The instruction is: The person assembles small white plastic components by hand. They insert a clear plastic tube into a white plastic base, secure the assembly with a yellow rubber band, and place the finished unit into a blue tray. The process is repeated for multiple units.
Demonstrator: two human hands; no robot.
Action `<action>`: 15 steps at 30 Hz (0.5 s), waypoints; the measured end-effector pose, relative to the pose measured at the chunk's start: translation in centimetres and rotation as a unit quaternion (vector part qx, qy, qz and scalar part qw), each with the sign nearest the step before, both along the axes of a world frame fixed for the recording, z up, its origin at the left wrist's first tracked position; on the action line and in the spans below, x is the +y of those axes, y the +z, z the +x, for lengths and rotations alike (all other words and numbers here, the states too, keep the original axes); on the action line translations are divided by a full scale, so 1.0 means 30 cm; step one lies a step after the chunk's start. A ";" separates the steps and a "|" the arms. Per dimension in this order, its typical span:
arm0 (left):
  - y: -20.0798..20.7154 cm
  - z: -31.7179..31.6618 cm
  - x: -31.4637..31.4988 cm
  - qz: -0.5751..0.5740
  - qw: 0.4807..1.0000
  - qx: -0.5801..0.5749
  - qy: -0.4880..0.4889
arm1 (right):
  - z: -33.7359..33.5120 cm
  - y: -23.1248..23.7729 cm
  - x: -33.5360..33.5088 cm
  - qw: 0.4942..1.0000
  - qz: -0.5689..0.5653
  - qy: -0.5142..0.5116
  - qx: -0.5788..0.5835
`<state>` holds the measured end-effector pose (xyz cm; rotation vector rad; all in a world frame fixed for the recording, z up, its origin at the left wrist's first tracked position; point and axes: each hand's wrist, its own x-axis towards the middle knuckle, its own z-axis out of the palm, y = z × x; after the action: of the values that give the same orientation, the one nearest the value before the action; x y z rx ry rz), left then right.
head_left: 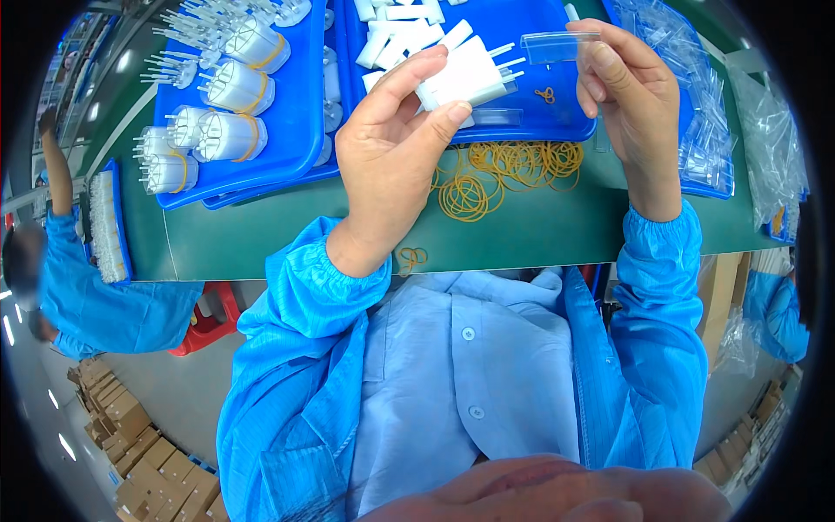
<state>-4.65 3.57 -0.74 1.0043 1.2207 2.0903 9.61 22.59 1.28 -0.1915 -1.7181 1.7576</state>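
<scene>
My left hand (383,143) is closed round a bundle of flat white pieces (465,74), with thin white sticks poking out of its right end. A strip of clear plastic shows along the bundle's lower side. Up and to the right, my right hand (639,113) pinches a clear plastic sleeve (552,49) between thumb and fingers; its free end points toward the bundle, apart from it. Beneath both hands lies a blue tray (565,109) with loose white blocks (404,39). Yellow rubber bands (474,187) are heaped on the green table by the tray's near edge.
On the left, another blue tray (300,130) bears several banded white bundles (233,137) and loose sticked parts. Clear plastic pieces (709,113) fill a tray at right, beside a clear bag (765,139). A co-worker's blue sleeve (113,296) shows at far left, near a red stool (209,322).
</scene>
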 end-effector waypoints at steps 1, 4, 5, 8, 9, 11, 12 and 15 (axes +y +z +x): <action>-0.002 -0.001 0.001 0.000 1.000 0.004 0.002 | 0.003 0.003 0.001 1.000 0.004 -0.007 -0.002; -0.003 -0.001 0.002 -0.001 1.000 0.021 0.010 | -0.001 0.004 -0.007 1.000 0.001 -0.001 -0.025; 0.000 -0.001 0.002 -0.003 1.000 0.028 0.013 | -0.004 0.001 -0.011 0.999 -0.002 0.005 -0.035; -0.001 0.000 0.003 0.010 0.999 0.040 0.015 | -0.007 -0.009 -0.020 0.999 -0.013 0.015 -0.048; -0.002 0.001 0.003 0.017 0.999 0.041 0.015 | -0.006 -0.009 -0.021 0.999 -0.022 0.016 -0.039; -0.001 0.002 0.000 0.015 0.998 0.065 0.019 | -0.006 -0.005 -0.020 0.999 -0.041 0.021 -0.020; -0.001 0.002 -0.001 0.014 0.997 0.077 0.020 | -0.007 -0.004 -0.022 0.999 -0.034 0.015 -0.032; -0.002 0.001 0.001 0.004 0.996 0.090 0.027 | -0.008 0.001 -0.036 0.998 -0.018 0.006 -0.056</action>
<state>-4.63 3.61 -0.81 1.1976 1.3408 2.0831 9.36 21.52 1.30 -0.3004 -1.7711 1.8179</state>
